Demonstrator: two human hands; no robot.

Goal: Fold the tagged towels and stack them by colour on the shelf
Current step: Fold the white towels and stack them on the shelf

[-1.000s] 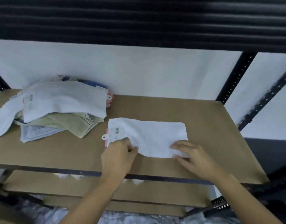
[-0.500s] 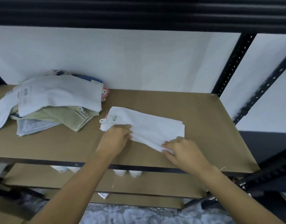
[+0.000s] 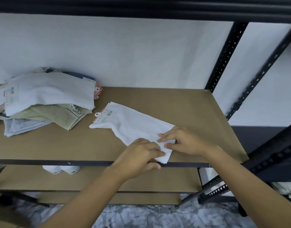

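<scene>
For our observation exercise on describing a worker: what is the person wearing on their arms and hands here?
Nothing that shows: the left hand and right hand are bare, without gloves, rings or a watch, and both forearms are uncovered, with no sleeve in the frame.

A plain white wall (image 3: 141, 51) behind; grey marbled floor (image 3: 158, 216) below.
</scene>
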